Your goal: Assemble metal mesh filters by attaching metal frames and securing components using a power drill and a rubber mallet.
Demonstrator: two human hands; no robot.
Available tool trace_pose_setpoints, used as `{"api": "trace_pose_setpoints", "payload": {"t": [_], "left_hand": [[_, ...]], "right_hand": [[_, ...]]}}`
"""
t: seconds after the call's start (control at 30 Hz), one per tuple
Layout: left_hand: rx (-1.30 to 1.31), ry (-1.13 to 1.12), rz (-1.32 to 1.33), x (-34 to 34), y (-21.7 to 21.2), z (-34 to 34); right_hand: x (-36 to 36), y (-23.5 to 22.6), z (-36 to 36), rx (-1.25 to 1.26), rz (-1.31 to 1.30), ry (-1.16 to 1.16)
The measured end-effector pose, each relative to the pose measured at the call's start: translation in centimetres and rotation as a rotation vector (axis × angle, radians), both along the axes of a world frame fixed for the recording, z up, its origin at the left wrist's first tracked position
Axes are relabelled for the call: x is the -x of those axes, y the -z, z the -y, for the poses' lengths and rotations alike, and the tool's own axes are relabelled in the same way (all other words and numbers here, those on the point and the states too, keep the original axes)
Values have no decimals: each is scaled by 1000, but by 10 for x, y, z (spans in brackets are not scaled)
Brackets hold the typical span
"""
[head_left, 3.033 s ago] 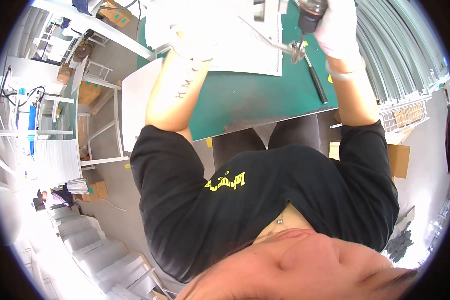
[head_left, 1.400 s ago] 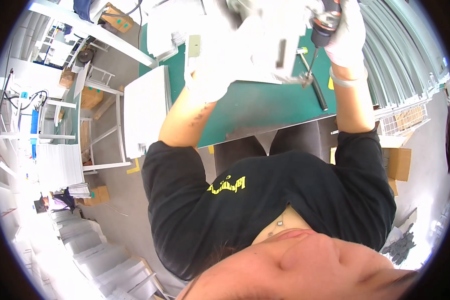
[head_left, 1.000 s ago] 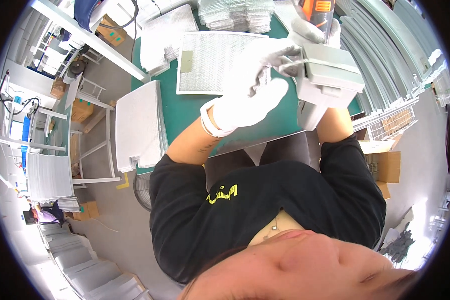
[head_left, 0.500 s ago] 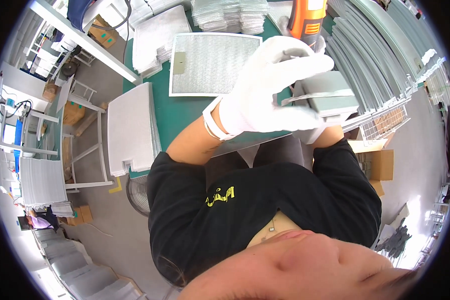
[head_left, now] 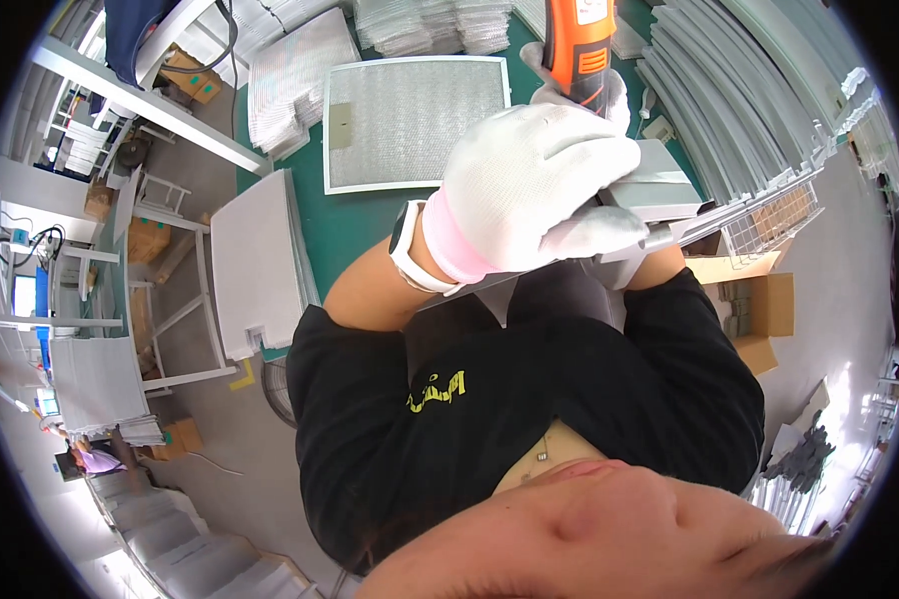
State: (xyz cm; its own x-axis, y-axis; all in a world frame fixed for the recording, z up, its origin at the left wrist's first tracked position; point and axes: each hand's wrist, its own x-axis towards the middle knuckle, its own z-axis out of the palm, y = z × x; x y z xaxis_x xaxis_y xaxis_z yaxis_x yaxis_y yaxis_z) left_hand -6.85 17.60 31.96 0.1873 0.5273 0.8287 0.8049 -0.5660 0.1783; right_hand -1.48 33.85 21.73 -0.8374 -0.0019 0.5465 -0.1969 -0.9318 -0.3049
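My left hand (head_left: 534,195), in a white knit glove with a pink cuff, reaches over the table edge. Its fingers and thumb curl together at the near left side of a smooth grey block (head_left: 654,195), hiding whatever lies between them. Beyond it, gloved fingers of my right hand (head_left: 614,103) wrap around an orange and black power tool (head_left: 579,50), held upright. The grey block and my left hand cover most of my right hand and wrist. Left of my hands, a white-framed mesh panel (head_left: 420,120) lies flat on the green table (head_left: 315,215).
Stacked mesh sheets (head_left: 295,80) and bubble-textured packs (head_left: 435,22) sit at the far side. A white panel stack (head_left: 255,260) stands left. Long grey strips (head_left: 729,110) fill the right, above a wire basket (head_left: 769,220) and an open carton (head_left: 769,304). A screwdriver (head_left: 647,105) lies behind the block.
My left hand's fingers, spread apart around a thin strip on the grey block before, are now curled together. The power tool and the table scene sit slightly further left in view.
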Motion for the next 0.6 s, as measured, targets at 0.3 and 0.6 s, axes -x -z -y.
{"api": "trace_pose_setpoints", "payload": {"t": [0.3, 0.6], "left_hand": [[-55, -117, -80, -6, -5, 11], [-71, -53, -41, -6, -4, 11]], "right_hand": [[-9, -11, 22, -123, 49, 175], [4, 8, 14, -28, 22, -4]]}}
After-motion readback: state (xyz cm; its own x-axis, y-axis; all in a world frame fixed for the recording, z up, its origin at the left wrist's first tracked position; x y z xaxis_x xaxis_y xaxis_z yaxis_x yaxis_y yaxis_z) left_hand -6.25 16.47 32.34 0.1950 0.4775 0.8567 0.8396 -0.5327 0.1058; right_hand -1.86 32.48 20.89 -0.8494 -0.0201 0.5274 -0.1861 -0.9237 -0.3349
